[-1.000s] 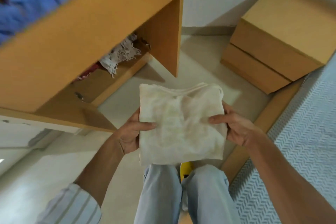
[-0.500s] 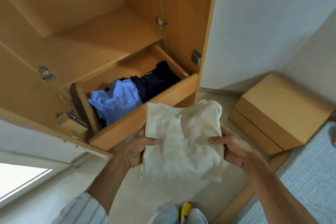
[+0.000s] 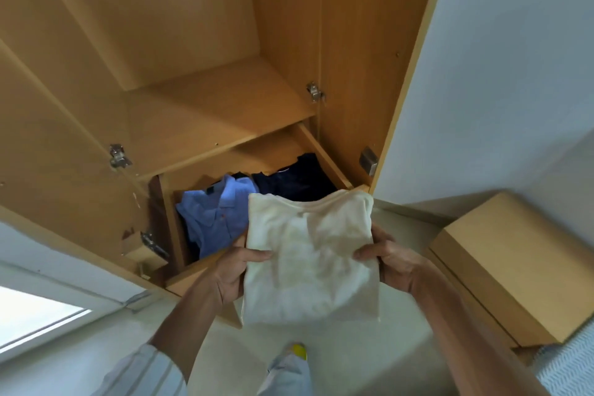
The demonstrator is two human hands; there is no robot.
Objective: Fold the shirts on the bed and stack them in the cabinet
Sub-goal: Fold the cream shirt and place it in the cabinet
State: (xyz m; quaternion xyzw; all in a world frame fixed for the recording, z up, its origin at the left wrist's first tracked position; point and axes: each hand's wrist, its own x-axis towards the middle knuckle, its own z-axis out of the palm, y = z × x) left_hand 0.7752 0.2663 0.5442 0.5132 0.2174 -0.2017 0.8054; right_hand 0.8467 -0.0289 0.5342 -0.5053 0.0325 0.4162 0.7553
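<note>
Thumbs of left hand (image 3: 232, 270) and right hand (image 3: 390, 259) pinch the folded cream shirt (image 3: 310, 259) over the drawer (image 3: 183, 280) holding blue shirt (image 3: 215, 215) and navy shirt (image 3: 295, 183).

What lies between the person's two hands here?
In the head view, the folded cream shirt spans the gap, gripped by the left hand and right hand at its side edges.

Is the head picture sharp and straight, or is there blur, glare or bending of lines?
Head view: the cream shirt and both hands look slightly soft from motion; the cabinet edges bend outward, a wide-angle effect; the window at lower left is overexposed white; the dark shirt in the drawer loses detail in shadow.
</note>
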